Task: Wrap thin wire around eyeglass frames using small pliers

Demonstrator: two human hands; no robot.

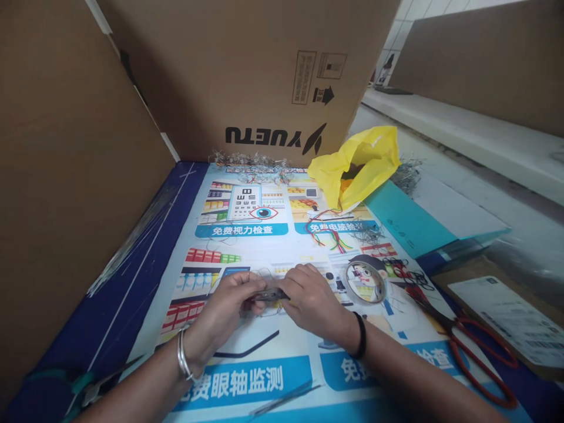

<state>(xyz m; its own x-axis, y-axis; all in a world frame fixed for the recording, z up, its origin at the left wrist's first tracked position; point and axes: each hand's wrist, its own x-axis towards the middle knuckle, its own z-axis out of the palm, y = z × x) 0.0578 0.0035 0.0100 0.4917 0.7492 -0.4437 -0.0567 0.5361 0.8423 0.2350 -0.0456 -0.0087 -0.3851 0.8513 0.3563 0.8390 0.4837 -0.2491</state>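
In front of me, over the printed poster sheet (pixel 247 249), both hands meet at a small dark grey piece (pixel 267 295). It is narrow, and its exact kind cannot be made out. My left hand (pixel 229 302) pinches one end between thumb and fingers. Closed around the other end is my right hand (pixel 311 296), its curled fingers hiding part of the piece. Thin wire loops show faintly near the fingertips. To the right of my right hand lies a roll of clear tape (pixel 382 288). Thin dark strands (pixel 286 400) lie below the hands.
Cardboard (pixel 198 70) walls the back and left. A yellow bag (pixel 352 158) stands open behind coloured wires (pixel 337 238) and tangled thin wires (pixel 264 164). Red-handled scissors (pixel 480 338) and black loops (pixel 403 270) lie right. A green-handled tool (pixel 79 385) is at lower left.
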